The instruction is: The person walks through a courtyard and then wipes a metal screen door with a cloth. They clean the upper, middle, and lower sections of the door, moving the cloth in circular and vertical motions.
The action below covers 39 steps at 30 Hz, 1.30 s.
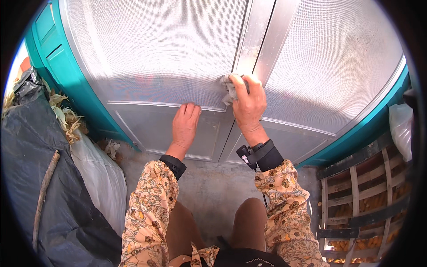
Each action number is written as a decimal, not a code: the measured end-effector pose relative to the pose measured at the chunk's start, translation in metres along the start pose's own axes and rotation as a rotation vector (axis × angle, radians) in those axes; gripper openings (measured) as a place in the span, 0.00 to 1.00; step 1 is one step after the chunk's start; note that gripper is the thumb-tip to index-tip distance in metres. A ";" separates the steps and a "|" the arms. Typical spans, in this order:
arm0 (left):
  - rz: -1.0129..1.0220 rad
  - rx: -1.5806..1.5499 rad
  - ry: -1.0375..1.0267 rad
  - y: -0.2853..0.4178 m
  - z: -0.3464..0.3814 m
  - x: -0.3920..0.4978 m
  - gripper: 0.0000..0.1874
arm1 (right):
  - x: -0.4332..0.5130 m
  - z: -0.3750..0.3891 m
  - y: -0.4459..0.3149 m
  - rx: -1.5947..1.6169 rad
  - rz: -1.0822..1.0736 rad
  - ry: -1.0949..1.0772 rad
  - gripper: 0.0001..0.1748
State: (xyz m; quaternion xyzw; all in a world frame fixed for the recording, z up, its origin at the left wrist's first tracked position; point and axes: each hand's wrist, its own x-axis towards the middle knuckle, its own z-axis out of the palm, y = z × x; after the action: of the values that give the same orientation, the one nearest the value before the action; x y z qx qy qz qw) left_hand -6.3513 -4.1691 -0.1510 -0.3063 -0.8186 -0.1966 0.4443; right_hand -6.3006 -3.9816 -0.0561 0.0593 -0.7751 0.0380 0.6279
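A metal-framed double screen door stands before me, with mesh above and solid panels below. My right hand grips a crumpled grey cloth against the left leaf's frame, near the gap between the two leaves. Lower and to the left, my left hand rests with bent fingers at the rail under the left mesh; nothing shows in it, though its fingertips and palm are partly hidden. Dark bands circle both wrists, and the right one carries a small black device.
At the left, a stick lies on black plastic sheeting beside a white sack and dry corn husks. A wooden slatted crib holding corn cobs stands right, below a clear plastic bag. Teal panels flank the door.
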 end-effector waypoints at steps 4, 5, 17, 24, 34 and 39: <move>0.000 -0.007 0.006 0.000 0.001 -0.002 0.09 | 0.087 0.013 0.017 0.028 -0.045 0.264 0.26; -0.003 -0.011 -0.002 0.001 0.001 -0.002 0.09 | 0.087 0.015 0.017 0.050 0.005 0.194 0.29; -0.024 -0.031 0.006 0.000 -0.001 -0.003 0.08 | 0.012 -0.016 0.014 -0.032 -0.056 0.049 0.28; 0.007 -0.058 0.027 0.002 0.000 -0.001 0.08 | 0.063 -0.014 0.039 -0.127 -0.011 0.152 0.28; 0.005 -0.040 -0.020 0.000 -0.008 0.000 0.08 | 0.007 -0.019 0.019 -0.015 -0.073 -0.025 0.22; 0.005 -0.029 -0.012 -0.001 0.000 -0.002 0.10 | 0.051 0.011 0.029 -0.048 -0.051 0.166 0.28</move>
State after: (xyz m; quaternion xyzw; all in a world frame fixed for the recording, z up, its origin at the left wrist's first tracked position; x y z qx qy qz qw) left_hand -6.3512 -4.1710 -0.1525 -0.3162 -0.8174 -0.2056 0.4354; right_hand -6.3257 -3.9565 -0.0081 0.0603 -0.7192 0.0083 0.6921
